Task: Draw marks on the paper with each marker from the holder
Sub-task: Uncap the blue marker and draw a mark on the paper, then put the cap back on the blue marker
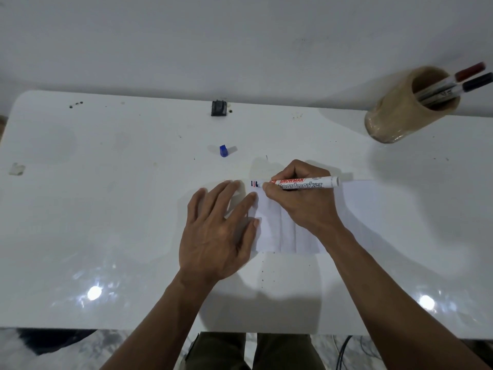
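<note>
A white board marker with red lettering (304, 183) lies nearly flat in a person's right hand (298, 198), its fingers clenched around the barrel, the tip at short blue and red marks (254, 184) near the top left corner of a creased white sheet of paper (288, 236). The left hand (218, 231) presses flat, fingers spread, on the paper's left edge. A blue cap (223, 151) lies apart on the glossy white bench (106, 209). At the far right, a tan cylindrical holder (400, 113) contains two more markers (458, 84).
</note>
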`<action>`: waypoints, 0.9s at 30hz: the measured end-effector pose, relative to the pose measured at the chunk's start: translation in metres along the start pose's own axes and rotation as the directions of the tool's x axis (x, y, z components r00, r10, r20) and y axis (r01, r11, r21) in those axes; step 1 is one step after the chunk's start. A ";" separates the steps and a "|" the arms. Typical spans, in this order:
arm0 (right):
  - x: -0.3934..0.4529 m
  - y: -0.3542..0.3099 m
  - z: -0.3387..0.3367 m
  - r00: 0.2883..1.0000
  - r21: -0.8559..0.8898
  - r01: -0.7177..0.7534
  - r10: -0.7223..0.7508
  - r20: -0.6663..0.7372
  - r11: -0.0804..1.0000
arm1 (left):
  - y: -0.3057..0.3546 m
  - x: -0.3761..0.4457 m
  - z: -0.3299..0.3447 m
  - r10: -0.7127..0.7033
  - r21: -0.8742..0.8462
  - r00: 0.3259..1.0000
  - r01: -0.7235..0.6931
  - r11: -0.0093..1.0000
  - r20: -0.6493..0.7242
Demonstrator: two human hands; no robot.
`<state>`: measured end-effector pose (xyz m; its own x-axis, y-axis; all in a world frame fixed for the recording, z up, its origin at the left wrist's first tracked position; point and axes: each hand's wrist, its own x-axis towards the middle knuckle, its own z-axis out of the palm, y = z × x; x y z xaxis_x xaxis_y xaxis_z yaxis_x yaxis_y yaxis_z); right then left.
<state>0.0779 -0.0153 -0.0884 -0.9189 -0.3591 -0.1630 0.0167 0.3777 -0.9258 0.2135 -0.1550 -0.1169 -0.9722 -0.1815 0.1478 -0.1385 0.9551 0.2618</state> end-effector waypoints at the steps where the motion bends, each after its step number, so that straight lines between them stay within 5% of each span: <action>1: 0.000 0.000 0.000 1.000 0.003 -0.002 0.002 0.001 1.000 | 0.000 0.000 0.000 0.000 -0.002 1.000 0.000 1.000 -0.004; 10: 0.000 0.003 0.000 1.000 0.045 -0.007 0.007 0.001 0.999 | 0.000 -0.001 0.001 0.012 -0.012 0.999 -0.013 1.000 -0.033; 21: -0.003 -0.035 -0.017 0.979 0.403 -0.203 0.195 0.062 0.892 | 0.005 0.003 -0.019 -0.034 -0.144 0.999 0.037 0.989 0.027; 27: -0.022 -0.063 -0.027 0.971 0.570 -0.220 0.235 0.048 0.792 | 0.008 0.039 -0.059 -0.367 -0.310 0.929 0.365 0.878 0.054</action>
<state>0.0861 -0.0078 -0.0172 -0.8693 -0.3006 -0.3925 0.4401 -0.1087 -0.8914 0.1855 -0.1687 -0.0528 -0.8622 -0.5064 -0.0107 -0.4182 0.6998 0.5791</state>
